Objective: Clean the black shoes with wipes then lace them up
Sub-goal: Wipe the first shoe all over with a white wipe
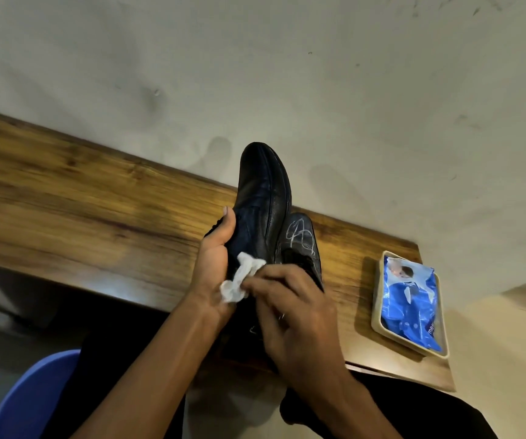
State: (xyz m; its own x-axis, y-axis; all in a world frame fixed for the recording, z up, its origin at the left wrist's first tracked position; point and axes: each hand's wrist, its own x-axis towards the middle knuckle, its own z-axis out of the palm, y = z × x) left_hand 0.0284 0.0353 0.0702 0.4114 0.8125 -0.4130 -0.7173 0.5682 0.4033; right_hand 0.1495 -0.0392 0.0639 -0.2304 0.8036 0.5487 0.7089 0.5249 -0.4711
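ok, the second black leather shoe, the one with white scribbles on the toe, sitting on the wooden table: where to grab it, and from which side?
Judging from this view, take the scribbled black leather shoe across its toe and vamp, coming from above and from its right, the side toward the blue wipes pack. Its toe is the only exposed part; the right hand covers its rear, and the held black shoe crowds its left.

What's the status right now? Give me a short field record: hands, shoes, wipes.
left hand: grips the raised black shoe from its side
right hand: pinches a crumpled white wipe against that shoe
second black shoe: on the wooden table, white scribble marks on its toe
wipes pack: blue, lying in a beige tray at the right
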